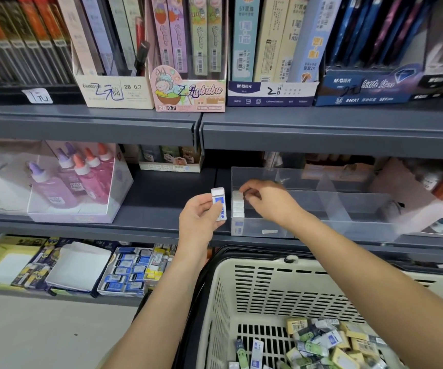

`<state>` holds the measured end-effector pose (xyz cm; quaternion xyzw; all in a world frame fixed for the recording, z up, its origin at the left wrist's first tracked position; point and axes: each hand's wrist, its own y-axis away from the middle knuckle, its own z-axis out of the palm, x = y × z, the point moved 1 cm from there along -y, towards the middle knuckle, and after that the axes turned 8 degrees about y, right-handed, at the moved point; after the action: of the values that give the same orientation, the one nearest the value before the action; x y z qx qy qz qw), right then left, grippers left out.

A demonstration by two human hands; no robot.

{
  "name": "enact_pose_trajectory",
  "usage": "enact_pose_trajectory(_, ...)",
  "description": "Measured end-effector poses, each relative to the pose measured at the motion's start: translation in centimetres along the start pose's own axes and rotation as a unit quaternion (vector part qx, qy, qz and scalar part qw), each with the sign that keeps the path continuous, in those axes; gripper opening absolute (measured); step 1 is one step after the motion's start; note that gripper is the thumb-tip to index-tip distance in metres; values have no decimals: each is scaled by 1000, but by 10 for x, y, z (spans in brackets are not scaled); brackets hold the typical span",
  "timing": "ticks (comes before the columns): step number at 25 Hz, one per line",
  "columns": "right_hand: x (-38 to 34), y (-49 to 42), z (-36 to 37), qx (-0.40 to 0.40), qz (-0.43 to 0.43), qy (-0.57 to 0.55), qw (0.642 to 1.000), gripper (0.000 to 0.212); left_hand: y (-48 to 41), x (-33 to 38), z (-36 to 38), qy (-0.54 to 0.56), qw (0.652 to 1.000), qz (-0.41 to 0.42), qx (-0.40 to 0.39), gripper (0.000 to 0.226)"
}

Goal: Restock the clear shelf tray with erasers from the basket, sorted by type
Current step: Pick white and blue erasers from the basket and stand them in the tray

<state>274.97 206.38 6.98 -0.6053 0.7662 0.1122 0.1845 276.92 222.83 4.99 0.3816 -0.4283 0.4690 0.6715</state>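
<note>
The left hand (200,222) is pinching a blue-sleeved eraser (219,203), best going upright against the eraser row (238,207) in the clear tray (321,230), where the right hand (267,202) is curling its fingers, though I cannot tell whether they are gripping one.

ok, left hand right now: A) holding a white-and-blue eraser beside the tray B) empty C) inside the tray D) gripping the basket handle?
A: the left hand pinches a white-and-blue eraser just left of the clear tray, outside its wall; only the right hand is over the tray.
</note>
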Motion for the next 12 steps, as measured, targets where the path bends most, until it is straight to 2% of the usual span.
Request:
enact_pose_trajectory(3, -8, 13, -10, 47, -15, -89, 995, 22, 0, 0, 3, -18, 999, 5, -32, 16)
enact_pose_trajectory(5, -15, 21, -14, 31, -29, -185, 982, 13, 0, -1, 8, -66, 996, 19, -55, 16)
enact_pose_trajectory(9, -11, 25, -26, 31, -36, -208, 977, 15, -3, 0, 15, -127, 988, 30, -77, 20)
enact_pose_trajectory(12, 3, 24, -34, 66, -3, -218, 974, 17, -8, -2, 8, -190, 979, 24, -71, 44)
